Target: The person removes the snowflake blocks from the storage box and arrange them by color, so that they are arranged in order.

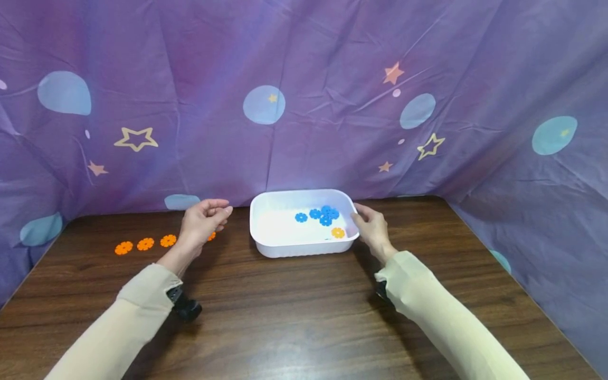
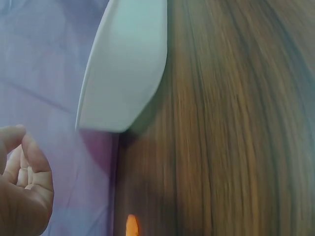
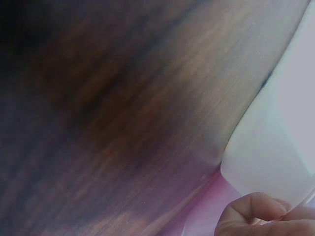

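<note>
A white plastic tray (image 1: 285,250) stands at the back of the table. Inside it lie several blue flower-shaped discs (image 1: 325,220) and a yellow-orange one (image 1: 338,233). My right hand (image 1: 372,228) grips the tray's right end at the rim; the right wrist view shows finger and thumb (image 3: 266,206) there. To the tray's left, my left hand (image 1: 199,224) hovers over a row of orange flower-shaped discs (image 1: 145,244), partly hiding them. Its fingers are loosely bent, thumb and forefinger tips close together. No object shows between them in the left wrist view (image 2: 27,191).
A purple cloth (image 1: 304,132) with stars and ovals hangs right behind the tray and along the right side. Dark brown wood forms the table (image 1: 285,316). A black wrist device (image 1: 185,306) sits below the left sleeve.
</note>
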A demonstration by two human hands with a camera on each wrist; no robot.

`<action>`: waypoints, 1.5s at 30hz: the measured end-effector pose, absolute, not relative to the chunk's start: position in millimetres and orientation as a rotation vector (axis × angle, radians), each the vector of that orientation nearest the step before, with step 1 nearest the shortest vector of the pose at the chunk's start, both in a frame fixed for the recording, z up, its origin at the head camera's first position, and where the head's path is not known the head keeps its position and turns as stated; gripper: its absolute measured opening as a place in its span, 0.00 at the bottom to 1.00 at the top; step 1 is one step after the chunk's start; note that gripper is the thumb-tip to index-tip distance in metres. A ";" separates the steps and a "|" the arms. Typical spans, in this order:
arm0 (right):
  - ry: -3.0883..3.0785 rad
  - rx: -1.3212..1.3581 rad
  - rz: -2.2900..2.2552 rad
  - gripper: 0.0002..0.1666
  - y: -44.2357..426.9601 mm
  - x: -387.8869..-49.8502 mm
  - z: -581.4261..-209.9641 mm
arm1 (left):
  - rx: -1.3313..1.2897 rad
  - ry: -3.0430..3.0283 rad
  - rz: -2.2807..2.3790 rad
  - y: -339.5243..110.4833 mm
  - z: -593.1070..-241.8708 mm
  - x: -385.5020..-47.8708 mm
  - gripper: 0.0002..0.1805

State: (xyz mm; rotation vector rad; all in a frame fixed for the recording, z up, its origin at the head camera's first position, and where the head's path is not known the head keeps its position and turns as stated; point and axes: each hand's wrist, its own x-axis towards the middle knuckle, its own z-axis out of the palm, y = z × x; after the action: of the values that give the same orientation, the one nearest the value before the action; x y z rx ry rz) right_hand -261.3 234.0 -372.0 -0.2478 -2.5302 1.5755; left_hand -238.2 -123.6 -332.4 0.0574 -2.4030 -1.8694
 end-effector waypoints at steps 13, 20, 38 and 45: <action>-2.524 -0.244 1.566 0.23 234.0 -260.0 -371.9 | -0.049 -2.436 -1.937 -57.1 -331.7 -245.5 0.16; -2.521 -0.249 1.568 0.22 233.3 -261.0 -373.1 | -0.116 -2.425 -1.977 -30.1 -334.1 -247.4 0.15; -2.525 -0.265 1.570 0.23 234.2 -261.8 -371.1 | -0.226 -2.624 -1.845 13.0 -341.1 -254.1 0.15; -2.521 -0.252 1.571 0.23 233.1 -260.6 -372.2 | -0.271 -2.703 -1.789 25.4 -342.5 -260.1 0.15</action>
State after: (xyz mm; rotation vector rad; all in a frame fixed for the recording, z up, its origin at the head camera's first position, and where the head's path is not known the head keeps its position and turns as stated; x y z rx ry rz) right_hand -260.6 233.1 -372.2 -0.2516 -2.5208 1.5715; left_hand -260.1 25.4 -342.5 -0.2715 -2.7029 -1.7885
